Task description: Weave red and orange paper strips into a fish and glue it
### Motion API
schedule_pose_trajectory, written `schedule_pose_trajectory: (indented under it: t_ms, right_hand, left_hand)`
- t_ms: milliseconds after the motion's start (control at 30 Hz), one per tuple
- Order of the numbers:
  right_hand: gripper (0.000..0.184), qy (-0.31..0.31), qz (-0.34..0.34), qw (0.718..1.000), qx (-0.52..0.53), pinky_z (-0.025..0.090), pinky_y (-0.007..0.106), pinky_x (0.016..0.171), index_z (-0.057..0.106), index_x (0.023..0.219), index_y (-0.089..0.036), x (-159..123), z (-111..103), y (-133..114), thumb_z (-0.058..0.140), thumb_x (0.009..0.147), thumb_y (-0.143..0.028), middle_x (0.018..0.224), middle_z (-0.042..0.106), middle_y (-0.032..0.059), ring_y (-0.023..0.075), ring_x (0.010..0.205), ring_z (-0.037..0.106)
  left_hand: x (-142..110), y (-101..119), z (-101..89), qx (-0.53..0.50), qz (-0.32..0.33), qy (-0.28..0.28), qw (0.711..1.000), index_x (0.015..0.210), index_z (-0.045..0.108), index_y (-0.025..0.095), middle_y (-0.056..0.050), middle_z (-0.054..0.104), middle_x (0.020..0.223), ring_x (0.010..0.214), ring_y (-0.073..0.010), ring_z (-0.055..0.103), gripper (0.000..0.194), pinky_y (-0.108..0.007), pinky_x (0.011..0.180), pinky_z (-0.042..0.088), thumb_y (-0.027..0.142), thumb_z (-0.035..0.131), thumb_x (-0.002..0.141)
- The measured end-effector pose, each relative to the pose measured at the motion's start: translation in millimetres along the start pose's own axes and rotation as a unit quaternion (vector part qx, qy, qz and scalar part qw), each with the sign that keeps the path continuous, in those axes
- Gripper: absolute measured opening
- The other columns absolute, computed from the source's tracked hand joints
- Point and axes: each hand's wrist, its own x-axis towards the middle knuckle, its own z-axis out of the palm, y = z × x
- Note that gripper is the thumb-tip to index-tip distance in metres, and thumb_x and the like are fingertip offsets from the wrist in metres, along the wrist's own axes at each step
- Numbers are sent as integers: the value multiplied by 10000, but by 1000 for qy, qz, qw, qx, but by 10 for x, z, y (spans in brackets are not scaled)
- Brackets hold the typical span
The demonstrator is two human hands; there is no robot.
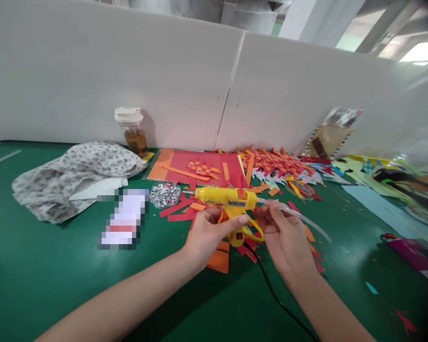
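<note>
A yellow hot glue gun (217,195) lies sideways in the air, its nozzle pointing left. My left hand (209,232) is closed around its handle, thumb across the grip. A long translucent glue stick (308,220) sticks out of the gun's back end. My right hand (283,232) pinches that stick close to the gun, fingers together. From the handle a black cord (271,285) runs down to the bottom edge. Under the gun are red and orange paper strips (180,216). Behind it, a woven orange paper fish (201,167) rests on red paper sheets (180,158).
To the left are a patterned cloth (82,166), a blurred-out phone (124,218), a round patterned coaster (165,194) and a lidded drink cup (133,133). Many woven paper fish (274,161) lie at the back. A purple object (413,256) sits at right; a white partition (164,80) stands behind.
</note>
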Motion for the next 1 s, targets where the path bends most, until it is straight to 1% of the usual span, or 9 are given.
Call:
schedule_pose_trajectory:
  t_ms: [167, 300, 400, 467, 600, 733, 800, 867, 1000]
  right_hand:
    - [125, 16, -7, 1000, -10, 564, 263, 636, 641, 655, -222, -6, 11, -65, 730, 697, -301, 613, 632, -42, 98, 563, 616]
    - [238, -74, 27, 994, -76, 559, 364, 741, 630, 892, -229, -130, 126, -56, 633, 768, -432, 919, 687, 49, 202, 845, 656]
    - [327, -123, 59, 981, -138, 537, 365, 814, 587, 1055, -229, -258, 228, -5, 588, 804, -439, 1083, 653, 72, 228, 1007, 612]
    - [328, -111, 56, 980, -153, 546, 342, 786, 574, 1096, -230, -312, 256, 50, 535, 843, -434, 1094, 650, 73, 227, 1006, 613]
    - [344, -56, 21, 983, -176, 556, 315, 731, 582, 1105, -224, -307, 192, 176, 481, 867, -451, 1085, 655, 73, 229, 977, 627]
    - [379, 53, 5, 976, -211, 537, 331, 803, 579, 1119, -247, -200, 28, 184, 469, 856, -497, 1123, 639, 54, 233, 1095, 569]
    - [375, 78, -11, 971, -224, 520, 331, 842, 592, 1100, -252, -136, -62, 120, 502, 836, -503, 1137, 630, 51, 238, 1162, 517]
    - [363, 35, -29, 969, -244, 531, 325, 810, 595, 1073, -245, -83, -139, 34, 549, 809, -491, 1123, 632, 59, 243, 1110, 554]
    - [557, -51, -66, 933, -351, 553, 290, 675, 528, 1119, -243, -51, -229, -77, 762, 628, -364, 1086, 637, 63, 228, 914, 639]
  left_hand:
    - [-3, 17, 19, 12, -1, 8, 1000, 783, 703, 179, -40, 703, 839, 770, -154, 637, 266, -243, 672, 497, 372, 775, 614]
    - [44, -8, 38, 6, -6, 6, 1000, 825, 694, 184, -42, 696, 851, 780, -159, 637, 280, -261, 689, 499, 379, 755, 634]
    - [99, -48, 68, 22, 30, 24, 999, 830, 690, 186, -47, 679, 901, 882, -185, 623, 255, -292, 769, 494, 349, 745, 642]
    - [114, -87, 83, 39, 42, 36, 998, 817, 685, 178, -57, 667, 913, 890, -203, 619, 259, -308, 761, 503, 347, 747, 630]
    - [46, -150, 51, 62, 24, -13, 998, 864, 658, 160, -70, 651, 882, 813, -202, 620, 321, -317, 695, 514, 353, 747, 623]
    - [-89, -66, -171, 163, 39, -50, 985, 1063, 557, 193, -74, 599, 1007, 740, -153, 593, 519, -258, 576, 484, 245, 758, 587]
    - [-142, 47, -354, 289, 80, -61, 952, 1072, 548, 198, -39, 601, 894, 717, -137, 570, 421, -255, 600, 465, 222, 682, 674]
    - [-184, 172, -544, 435, 98, -92, 890, 879, 596, 194, 2, 588, 749, 643, -130, 544, 192, -248, 565, 423, 247, 653, 704]
    - [-270, 320, -790, 605, 68, -135, 782, 815, 580, 213, 23, 593, 736, 648, -157, 553, 277, -240, 533, 358, 367, 721, 633]
